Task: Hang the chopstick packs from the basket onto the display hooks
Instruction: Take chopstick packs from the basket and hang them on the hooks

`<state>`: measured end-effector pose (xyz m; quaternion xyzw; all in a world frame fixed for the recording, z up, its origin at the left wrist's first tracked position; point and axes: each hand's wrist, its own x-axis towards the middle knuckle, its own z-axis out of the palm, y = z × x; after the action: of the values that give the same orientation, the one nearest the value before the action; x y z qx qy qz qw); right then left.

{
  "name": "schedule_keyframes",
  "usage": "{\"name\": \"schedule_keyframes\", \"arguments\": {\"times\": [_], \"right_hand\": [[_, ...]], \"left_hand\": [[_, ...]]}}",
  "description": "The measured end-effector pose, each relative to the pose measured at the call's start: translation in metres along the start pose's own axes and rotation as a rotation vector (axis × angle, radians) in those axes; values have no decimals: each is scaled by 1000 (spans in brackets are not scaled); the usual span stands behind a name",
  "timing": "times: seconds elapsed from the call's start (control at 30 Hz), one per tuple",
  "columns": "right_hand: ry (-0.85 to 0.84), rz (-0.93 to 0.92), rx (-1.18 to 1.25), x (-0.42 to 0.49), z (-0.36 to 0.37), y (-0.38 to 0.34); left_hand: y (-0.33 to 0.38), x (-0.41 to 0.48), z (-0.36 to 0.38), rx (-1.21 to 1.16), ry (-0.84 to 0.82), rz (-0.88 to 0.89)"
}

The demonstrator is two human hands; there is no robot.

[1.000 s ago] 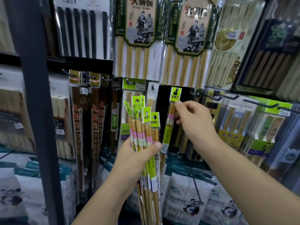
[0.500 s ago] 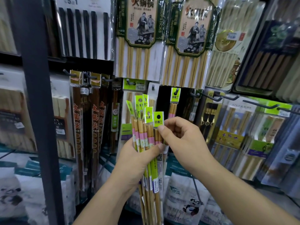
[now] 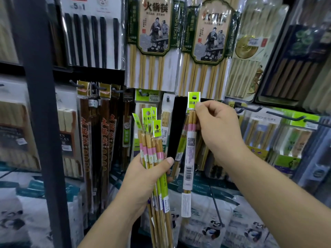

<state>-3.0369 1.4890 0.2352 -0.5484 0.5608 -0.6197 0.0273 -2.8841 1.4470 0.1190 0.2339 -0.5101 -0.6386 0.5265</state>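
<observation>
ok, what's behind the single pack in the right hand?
Behind the single pack: black back panel and part of a hanging pack. Any hook there is covered.

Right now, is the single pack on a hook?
Off, it seems: the right hand pinches the single pack by its green tag; no hook shows through the hole.

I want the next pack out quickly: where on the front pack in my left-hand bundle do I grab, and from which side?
Pinch its green header tab, below the punched hole, coming from the right. The tabs fan out free above the left hand, whose thumb clamps the bundle lower down. The right hand must first hang its single pack.
</observation>
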Motion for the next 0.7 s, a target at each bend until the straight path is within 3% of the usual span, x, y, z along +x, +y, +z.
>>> {"name": "schedule_keyframes", "arguments": {"times": [0.7], "right_hand": [[56, 59, -58, 1, 4, 18]], "left_hand": [[0, -2, -1, -11, -40, -29]]}}
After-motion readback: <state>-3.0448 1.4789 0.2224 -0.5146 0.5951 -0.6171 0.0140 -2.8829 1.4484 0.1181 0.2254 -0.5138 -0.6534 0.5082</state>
